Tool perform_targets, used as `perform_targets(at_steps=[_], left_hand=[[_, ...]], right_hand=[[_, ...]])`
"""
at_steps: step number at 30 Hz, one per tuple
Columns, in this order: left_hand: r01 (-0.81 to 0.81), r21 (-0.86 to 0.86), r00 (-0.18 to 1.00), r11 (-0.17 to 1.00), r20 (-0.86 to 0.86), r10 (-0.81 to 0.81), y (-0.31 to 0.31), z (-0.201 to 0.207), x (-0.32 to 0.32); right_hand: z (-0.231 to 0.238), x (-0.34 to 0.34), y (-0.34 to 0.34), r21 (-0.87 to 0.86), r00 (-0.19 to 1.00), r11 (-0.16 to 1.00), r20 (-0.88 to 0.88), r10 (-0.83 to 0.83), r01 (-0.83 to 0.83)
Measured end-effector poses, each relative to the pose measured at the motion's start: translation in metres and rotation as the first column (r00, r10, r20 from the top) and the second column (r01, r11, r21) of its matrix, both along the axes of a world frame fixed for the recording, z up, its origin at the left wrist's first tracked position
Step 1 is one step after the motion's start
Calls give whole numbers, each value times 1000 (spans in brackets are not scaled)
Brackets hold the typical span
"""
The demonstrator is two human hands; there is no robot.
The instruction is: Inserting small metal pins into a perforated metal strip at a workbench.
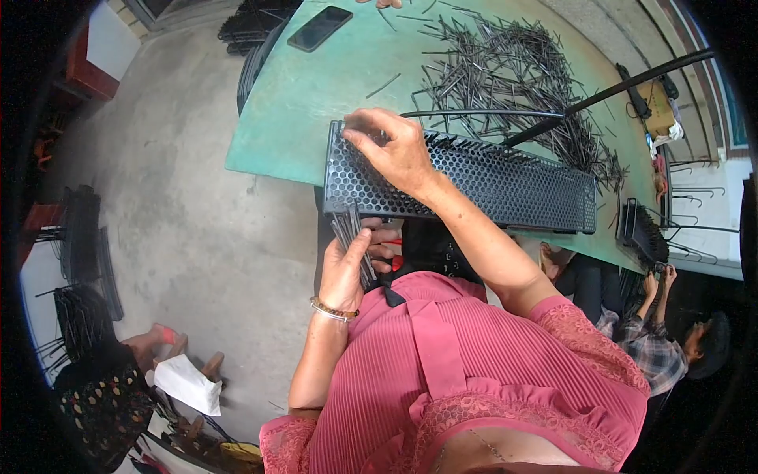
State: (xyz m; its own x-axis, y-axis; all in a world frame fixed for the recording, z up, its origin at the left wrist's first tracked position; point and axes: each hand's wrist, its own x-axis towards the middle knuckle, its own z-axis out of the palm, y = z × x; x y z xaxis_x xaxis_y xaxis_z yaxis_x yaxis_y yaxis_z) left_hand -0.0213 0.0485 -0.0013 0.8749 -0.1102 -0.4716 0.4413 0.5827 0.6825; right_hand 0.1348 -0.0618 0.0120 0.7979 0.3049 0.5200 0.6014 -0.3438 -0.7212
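Pink clothing [489, 347] fills 6 o'clock in the head view. Toward 8 o'clock of centre, the left hand [341, 272] wraps around dark rods [344, 227]. At 12, the right hand [397, 154] curls over a black perforated tray [545, 197]; I cannot tell whether it pinches anything. The tray lies along the green surface [276, 126]; heaped rods [505, 79] sit at 1 o'clock.

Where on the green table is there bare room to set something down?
Bare patch: the left part of the green table, between the phone, the table's left edge and the perforated panel; one loose strip lies toward its right. Crowded: beyond the panel, under the strip pile.
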Motion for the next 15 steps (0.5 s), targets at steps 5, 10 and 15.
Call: perform_targets(at_steps=[5, 10, 15], left_hand=[[-1, -72, 1000, 997, -12, 1, 1, -1, 0], [26, -133, 1000, 991, -4, -27, 2, -7, -2], [49, -136, 999, 989, -5, -51, 0, -7, -2]], right_hand=[[-6, -4, 3, 59, 998, 997, 38, -52, 50], [-10, 0, -2, -97, 971, 994, 238, -24, 49], [-11, 0, -2, -170, 948, 985, 317, 40, 15]])
